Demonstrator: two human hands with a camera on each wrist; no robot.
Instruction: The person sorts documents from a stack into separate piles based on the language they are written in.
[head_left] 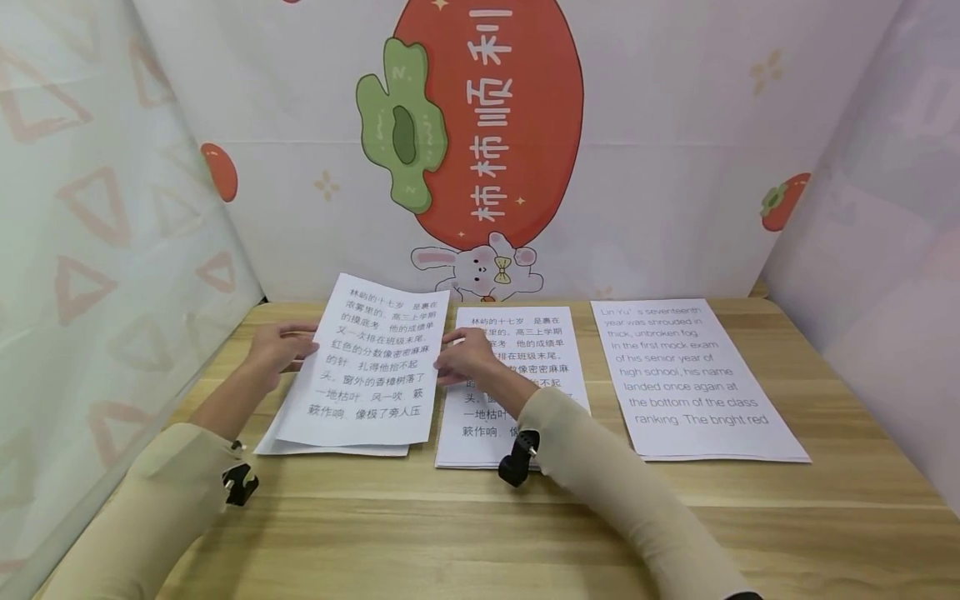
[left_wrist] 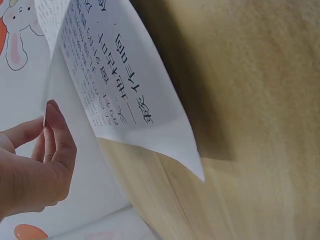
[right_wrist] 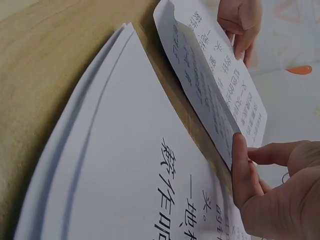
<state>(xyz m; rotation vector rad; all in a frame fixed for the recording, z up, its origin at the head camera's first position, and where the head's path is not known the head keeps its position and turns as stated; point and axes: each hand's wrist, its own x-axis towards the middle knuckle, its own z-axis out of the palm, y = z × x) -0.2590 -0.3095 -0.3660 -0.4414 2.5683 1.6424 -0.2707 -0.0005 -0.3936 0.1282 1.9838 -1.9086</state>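
Both my hands hold one printed sheet of paper [head_left: 367,367] with Chinese text, slightly tilted above the left of the table. My left hand [head_left: 281,354] pinches its left edge between thumb and fingers, which also shows in the left wrist view, where the sheet's lower edge curves. At the opposite edge, my right hand [right_wrist: 280,185] grips the paper with thumb and fingertips. Beneath it, another sheet [head_left: 333,451] lies mostly hidden, with its lower and left margins showing. A middle stack of printed sheets [head_left: 517,325] lies under my right forearm, its layered edges visible in the right wrist view.
On the right of the wooden table [head_left: 420,533] lies a stack of sheets with English text [head_left: 690,375]. A white cloth [head_left: 660,167] with a large persimmon print [head_left: 525,125] hangs behind the table. Pale sheeting [head_left: 97,250] stands along the left side.
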